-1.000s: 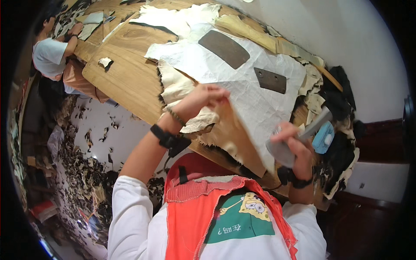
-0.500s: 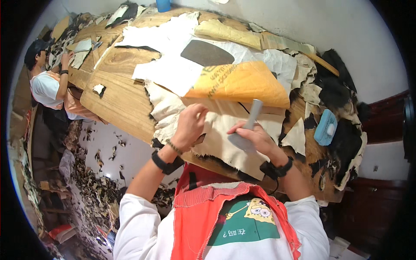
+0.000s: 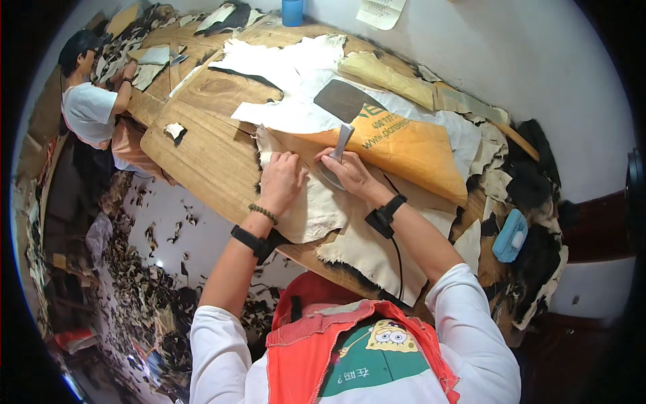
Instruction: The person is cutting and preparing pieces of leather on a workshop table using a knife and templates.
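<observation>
Cream hide (image 3: 316, 202) lay flat on the wooden desk (image 3: 202, 151), pinned under the person's spread left hand (image 3: 281, 180). The right hand (image 3: 350, 172) was closed on a grey cutting tool (image 3: 340, 145) set against the sheet. Soft and limp, it looked likely to crease, best held flat near the cut. The blade's edge was hidden by fingers; a co-worker (image 3: 87, 101) bent over the far end.
</observation>
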Tool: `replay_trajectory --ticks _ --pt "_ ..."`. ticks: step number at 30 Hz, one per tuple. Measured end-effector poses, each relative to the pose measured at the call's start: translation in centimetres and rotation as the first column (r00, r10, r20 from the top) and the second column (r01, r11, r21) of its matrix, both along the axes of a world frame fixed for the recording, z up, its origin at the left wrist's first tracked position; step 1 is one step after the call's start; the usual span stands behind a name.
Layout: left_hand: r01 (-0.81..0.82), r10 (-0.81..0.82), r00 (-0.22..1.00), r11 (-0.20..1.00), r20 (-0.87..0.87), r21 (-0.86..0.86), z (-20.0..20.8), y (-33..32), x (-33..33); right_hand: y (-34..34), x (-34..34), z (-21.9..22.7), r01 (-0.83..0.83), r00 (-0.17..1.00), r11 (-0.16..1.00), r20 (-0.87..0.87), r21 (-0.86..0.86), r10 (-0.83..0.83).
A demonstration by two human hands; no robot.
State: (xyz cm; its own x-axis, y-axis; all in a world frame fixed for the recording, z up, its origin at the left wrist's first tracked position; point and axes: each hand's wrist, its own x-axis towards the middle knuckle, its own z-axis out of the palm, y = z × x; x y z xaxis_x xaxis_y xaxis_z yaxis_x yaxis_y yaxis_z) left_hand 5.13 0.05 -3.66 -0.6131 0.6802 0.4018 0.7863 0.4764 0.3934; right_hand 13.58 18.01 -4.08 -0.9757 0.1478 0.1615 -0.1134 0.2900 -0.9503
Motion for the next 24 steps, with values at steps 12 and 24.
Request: replay_trajectory --ticks 12,24 --pt "-0.051 0.058 0.998 0.982 0.032 -0.180 0.0 -0.5 0.6 -0.6 -1.2 -0.5 -0.059 0.998 0.993 -0.018 0.102 0.061" --pt "0.115 -0.129 0.988 0.981 0.083 0.158 0.7 0.3 0.3 -1.5 -2.5 -0.8 -0.033 0.999 0.982 0.011 0.185 0.032"
